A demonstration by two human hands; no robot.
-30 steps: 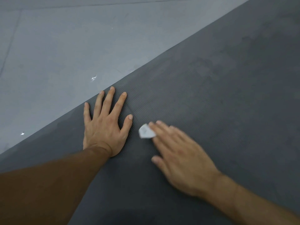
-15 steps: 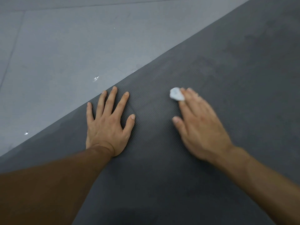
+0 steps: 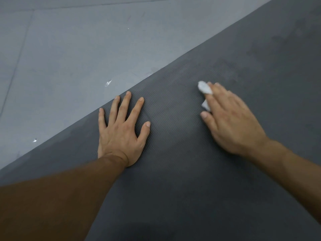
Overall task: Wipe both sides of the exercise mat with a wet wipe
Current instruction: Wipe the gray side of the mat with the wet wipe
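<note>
A dark grey ribbed exercise mat lies flat on the floor and fills the lower right of the head view. My left hand lies flat on it with fingers spread, close to the mat's left edge. To its right, my right hand presses a small white wet wipe onto the mat with straight fingers. Part of the wipe shows beyond the fingertips and part between thumb and forefinger. The right hand is blurred.
Pale grey floor with a few shiny wet spots borders the mat along its diagonal left edge. Darker damp-looking patches mark the mat further away at the upper right.
My right hand has slid the wipe away from me and to the right across the mat, from beside my left thumb. My left hand has stayed planted.
</note>
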